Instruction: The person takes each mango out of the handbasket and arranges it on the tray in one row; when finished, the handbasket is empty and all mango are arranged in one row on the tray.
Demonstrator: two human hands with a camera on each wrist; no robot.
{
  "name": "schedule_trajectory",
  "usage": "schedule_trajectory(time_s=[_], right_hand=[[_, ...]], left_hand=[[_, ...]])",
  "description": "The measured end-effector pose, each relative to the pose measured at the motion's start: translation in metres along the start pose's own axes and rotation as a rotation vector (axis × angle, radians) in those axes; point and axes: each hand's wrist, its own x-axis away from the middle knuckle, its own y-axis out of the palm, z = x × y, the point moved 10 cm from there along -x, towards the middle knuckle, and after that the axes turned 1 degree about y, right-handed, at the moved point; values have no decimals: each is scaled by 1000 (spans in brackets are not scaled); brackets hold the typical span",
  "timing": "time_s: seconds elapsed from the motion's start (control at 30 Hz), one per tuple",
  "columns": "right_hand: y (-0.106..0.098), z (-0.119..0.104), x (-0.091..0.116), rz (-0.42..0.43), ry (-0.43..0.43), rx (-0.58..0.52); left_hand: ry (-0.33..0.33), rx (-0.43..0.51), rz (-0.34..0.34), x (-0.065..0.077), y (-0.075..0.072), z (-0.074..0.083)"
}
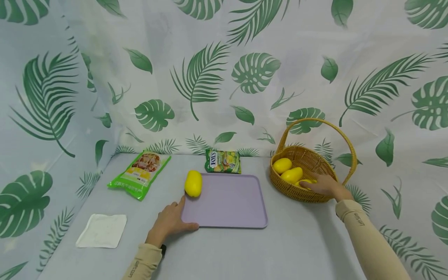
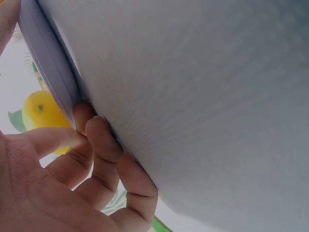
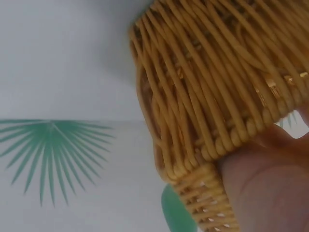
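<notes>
My left hand touches the front left corner of a lilac tray, thumb along the front edge and index finger at the left edge. In the left wrist view its other fingers rest on the table beside the tray rim. An oblong yellow fruit lies at the tray's back left corner. My right hand reaches over the rim of a wicker basket and has its fingers about a yellow fruit. Two more yellow fruits lie beside it. The right wrist view hides the fingertips behind the basket wall.
A green FOX'S candy bag lies behind the tray. Further left are a green and white food packet and a flat white packet. The basket's tall handle arches above it. A leaf-patterned curtain stands behind the table.
</notes>
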Motion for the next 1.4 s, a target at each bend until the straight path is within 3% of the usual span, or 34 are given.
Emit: schedule_trajectory(time_s=[0.23,0.43,0.9,1.4], right_hand=[[4,-2,-4,-9,-43,0],[5,0,-4,-17,-21,6],[-2,-3,-1,35,-53,-16],[-30,-10,7,169,-88,-42]], left_hand=[[0,-3,2,-2,1,-1],[1,9,3,-2,1,-1],[-13,11,-4,0,0,-1],[-21,10,-8,1,-1,1]])
